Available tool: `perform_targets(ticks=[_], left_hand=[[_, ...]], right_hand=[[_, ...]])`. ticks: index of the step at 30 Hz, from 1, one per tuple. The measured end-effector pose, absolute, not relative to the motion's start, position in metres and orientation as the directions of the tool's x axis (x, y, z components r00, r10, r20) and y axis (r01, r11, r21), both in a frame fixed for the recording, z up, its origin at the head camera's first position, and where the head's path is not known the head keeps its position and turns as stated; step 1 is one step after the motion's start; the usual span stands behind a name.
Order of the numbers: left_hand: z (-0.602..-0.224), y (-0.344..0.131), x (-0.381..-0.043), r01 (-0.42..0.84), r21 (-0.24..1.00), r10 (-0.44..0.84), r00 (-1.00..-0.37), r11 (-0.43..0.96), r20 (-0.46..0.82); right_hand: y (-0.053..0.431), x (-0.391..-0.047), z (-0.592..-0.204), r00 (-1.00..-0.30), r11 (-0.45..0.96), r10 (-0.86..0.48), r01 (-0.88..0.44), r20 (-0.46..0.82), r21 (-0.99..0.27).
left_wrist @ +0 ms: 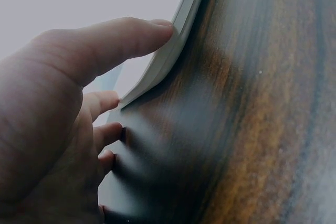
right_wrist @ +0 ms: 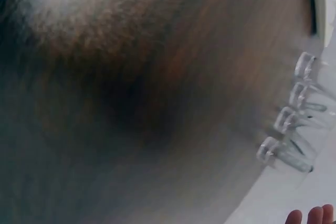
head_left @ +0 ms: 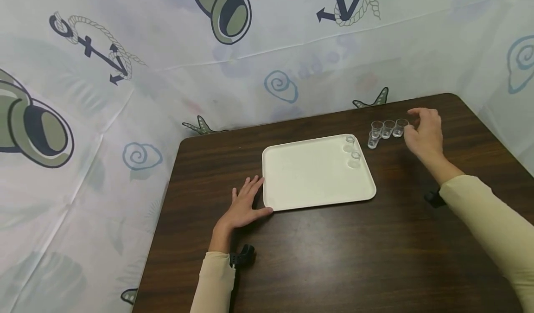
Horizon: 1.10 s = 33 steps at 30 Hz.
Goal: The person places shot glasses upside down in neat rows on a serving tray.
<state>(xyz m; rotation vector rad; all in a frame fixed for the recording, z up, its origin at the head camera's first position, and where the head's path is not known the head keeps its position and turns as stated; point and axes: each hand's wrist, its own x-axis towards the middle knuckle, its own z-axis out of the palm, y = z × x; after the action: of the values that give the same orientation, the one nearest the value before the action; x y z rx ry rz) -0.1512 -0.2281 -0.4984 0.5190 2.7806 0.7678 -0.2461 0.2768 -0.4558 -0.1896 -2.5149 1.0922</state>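
Observation:
A cream rectangular tray lies on the table. My left hand is spread at its near left corner, thumb touching the front rim and a fingertip at the left side. In the left wrist view the thumb lies along the rim. Two small clear shot glasses stand near the tray's right side. Several more shot glasses are clustered on the table beyond that side. My right hand hovers just right of the cluster, fingers and thumb apart and curved, holding nothing. Its fingertips show below the glasses in the right wrist view.
The dark wood-grain table has rounded far corners. Behind it and to the left hangs a pale cloth printed with anchors and shells. A black strap device sits at the left wrist, another at the right.

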Motion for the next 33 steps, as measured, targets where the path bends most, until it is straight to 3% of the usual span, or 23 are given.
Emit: perform_targets(ticks=[10,23,33], left_hand=[[-0.499,-0.228,-0.153,0.286,0.534,0.397,-0.912,0.795,-0.104],[-0.497,-0.226,-0.153,0.295,0.528,0.398,-0.913,0.796,-0.091],[-0.498,-0.226,-0.154,0.286,0.527,0.389,-0.916,0.8,-0.093]], right_hand=[[0.294,-0.251,-0.482,-0.971,0.68,0.213,0.065,0.112,-0.73],[0.302,-0.264,-0.485,-0.985,0.5,0.135,0.163,-0.11,-0.851],[0.304,-0.272,-0.487,-0.986,0.503,0.117,0.163,-0.12,-0.849]])
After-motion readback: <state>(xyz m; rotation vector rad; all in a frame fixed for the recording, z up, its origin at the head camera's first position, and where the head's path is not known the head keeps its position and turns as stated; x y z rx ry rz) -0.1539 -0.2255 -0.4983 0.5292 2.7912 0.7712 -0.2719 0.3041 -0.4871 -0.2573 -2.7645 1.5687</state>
